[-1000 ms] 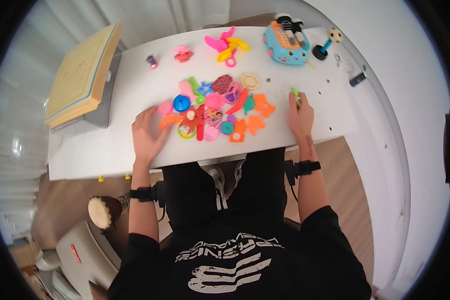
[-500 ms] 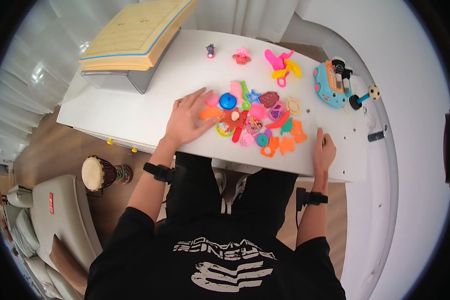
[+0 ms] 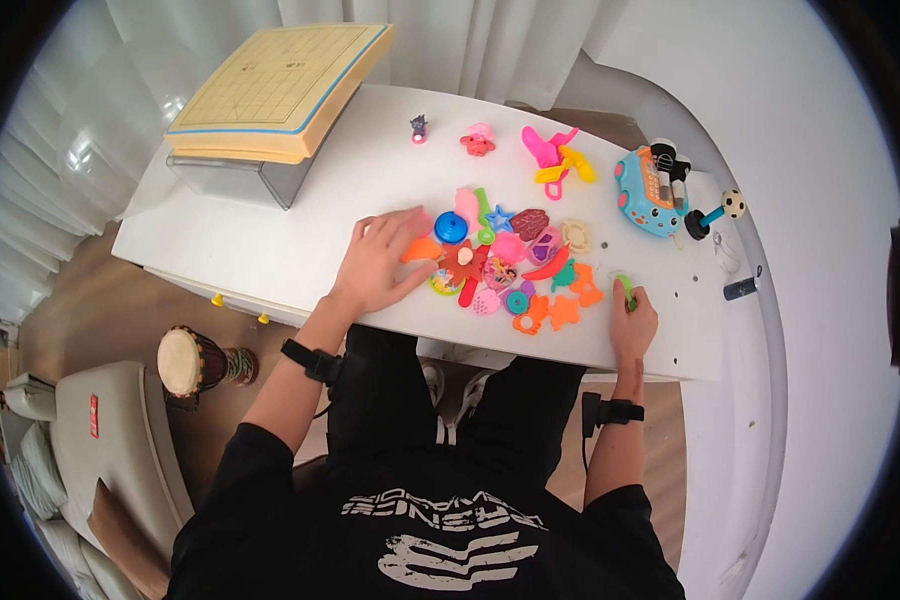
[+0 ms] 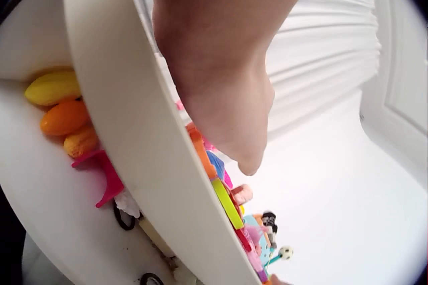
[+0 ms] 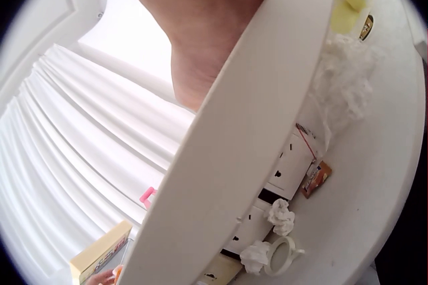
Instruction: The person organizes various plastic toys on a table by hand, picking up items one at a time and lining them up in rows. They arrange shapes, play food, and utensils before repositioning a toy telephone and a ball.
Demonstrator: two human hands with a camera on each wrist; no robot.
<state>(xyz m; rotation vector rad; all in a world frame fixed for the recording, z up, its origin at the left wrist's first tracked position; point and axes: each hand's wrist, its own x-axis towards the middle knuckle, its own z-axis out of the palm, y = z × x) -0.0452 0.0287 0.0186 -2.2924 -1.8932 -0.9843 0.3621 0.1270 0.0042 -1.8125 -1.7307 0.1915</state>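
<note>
Fingers of right hand [image 3: 635, 322] curled round green piece [image 3: 624, 288] right of toy pile [image 3: 508, 247], left hand [image 3: 375, 262] loosely spread at its left edge; probably mid-sorting, next calls for controlled placement.

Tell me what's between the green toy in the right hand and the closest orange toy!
Bare white tabletop lies between the green toy in the right hand and that orange toy, in the head view.

Toy pile [image 3: 508, 248] on tbl [image 3: 260, 265] btwn L hand [image 3: 380, 262] & R hand [image 3: 634, 324], board [image 3: 280, 80] on stand [image 3: 235, 185] to L, toy phone [image 3: 638, 205] rear R.
</note>
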